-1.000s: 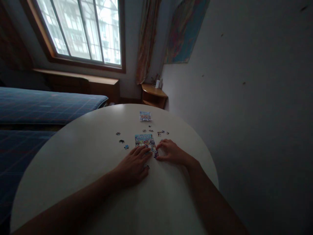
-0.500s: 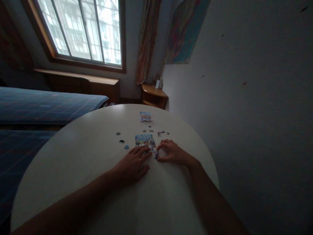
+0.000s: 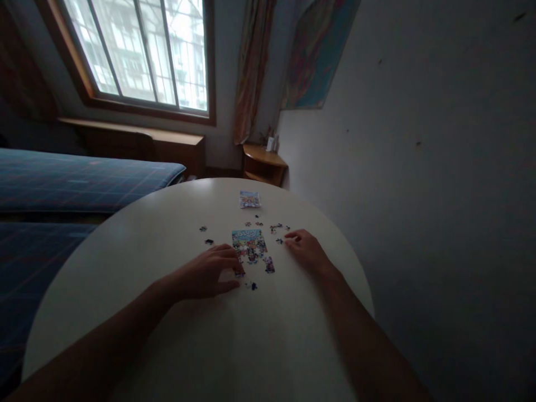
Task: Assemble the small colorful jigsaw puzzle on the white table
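Observation:
A partly assembled jigsaw puzzle lies flat on the white round table, with an uneven lower edge. My left hand rests at its lower left corner, thumb and fingers apart, covering part of that side. Between thumb and fingers I see nothing gripped. A joined strip of pieces sits at the puzzle's lower right. Just below the left thumb's level lies a loose puzzle piece. On the right, my right hand is open, its fingertips just beside a dark puzzle piece.
More loose pieces are scattered around: several at the upper right, a few above the puzzle, and dark ones at the left. A small printed packet lies toward the far edge. A bed stands left of the table, a wall at right.
My right hand has moved away from the strip, up and to the right. My left hand has slid left, uncovering the puzzle's lower middle and a loose piece.

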{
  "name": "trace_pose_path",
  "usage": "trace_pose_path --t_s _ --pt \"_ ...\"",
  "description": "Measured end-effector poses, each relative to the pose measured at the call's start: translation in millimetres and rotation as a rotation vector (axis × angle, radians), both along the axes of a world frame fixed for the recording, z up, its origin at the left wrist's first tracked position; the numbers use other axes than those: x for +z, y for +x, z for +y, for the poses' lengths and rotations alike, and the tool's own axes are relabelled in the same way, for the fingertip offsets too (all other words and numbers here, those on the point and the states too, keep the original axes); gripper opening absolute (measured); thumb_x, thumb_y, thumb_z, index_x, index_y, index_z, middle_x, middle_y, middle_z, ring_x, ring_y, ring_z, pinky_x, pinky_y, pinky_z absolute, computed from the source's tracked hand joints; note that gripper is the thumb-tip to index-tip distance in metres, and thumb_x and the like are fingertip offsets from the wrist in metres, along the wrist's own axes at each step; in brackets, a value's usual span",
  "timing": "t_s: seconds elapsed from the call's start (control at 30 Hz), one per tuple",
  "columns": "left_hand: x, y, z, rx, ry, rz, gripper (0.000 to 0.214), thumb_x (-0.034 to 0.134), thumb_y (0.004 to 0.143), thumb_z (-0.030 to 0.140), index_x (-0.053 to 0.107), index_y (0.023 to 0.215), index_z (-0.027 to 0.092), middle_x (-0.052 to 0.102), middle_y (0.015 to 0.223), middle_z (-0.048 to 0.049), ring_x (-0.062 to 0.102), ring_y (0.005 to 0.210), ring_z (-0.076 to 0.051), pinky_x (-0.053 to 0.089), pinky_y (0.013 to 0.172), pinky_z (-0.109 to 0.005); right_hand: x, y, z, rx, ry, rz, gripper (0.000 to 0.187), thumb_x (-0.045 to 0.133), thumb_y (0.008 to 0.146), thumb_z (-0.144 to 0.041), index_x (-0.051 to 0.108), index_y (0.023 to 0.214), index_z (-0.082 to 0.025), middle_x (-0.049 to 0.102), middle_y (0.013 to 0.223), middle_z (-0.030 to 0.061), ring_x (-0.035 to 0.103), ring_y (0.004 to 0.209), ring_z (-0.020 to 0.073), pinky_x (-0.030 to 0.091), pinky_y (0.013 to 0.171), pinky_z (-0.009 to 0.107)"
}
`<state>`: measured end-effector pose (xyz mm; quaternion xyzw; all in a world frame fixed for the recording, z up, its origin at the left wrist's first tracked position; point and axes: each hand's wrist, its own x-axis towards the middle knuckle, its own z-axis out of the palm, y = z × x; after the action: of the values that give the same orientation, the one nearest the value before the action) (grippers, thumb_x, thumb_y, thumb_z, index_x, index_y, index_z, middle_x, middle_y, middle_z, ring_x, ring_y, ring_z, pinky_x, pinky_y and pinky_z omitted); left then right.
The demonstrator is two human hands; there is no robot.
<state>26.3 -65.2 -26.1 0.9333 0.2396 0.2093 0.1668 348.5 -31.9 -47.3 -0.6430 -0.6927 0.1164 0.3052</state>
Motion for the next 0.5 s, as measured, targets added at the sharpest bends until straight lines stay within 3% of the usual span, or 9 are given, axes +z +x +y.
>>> trace_pose_path --t_s 0.27,0.5 --pt "-7.8 10.3 -6.8 -0.048 0.05 0.052 0.025 0.069 0.089 0.032 0.071 0.113 0.031 0.064 0.105 -0.005 0.057 0.108 -0.024 0.045 0.098 -0.04 0.2 -1.3 0.3 0.062 0.014 -0.055 0.022 0.064 0.087 -0.028 0.074 0.105 -0.022 0.066 0.112 0.0094 0.063 0.099 0.0203 0.049 0.091 0.034" --pt "0.3 21.5 -14.3 -0.101 0.069 0.04 0.008 0.067 0.09 0.027 0.075 0.089 0.027 0.067 0.098 -0.0032 0.057 0.104 -0.022 0.045 0.097 -0.038 0.4 0.7 1.8 0.118 -0.003 -0.118 0.021 0.065 0.086 -0.027 0.078 0.102 -0.027 0.066 0.115 0.0073 0.06 0.109 0.0228 0.043 0.102 0.04"
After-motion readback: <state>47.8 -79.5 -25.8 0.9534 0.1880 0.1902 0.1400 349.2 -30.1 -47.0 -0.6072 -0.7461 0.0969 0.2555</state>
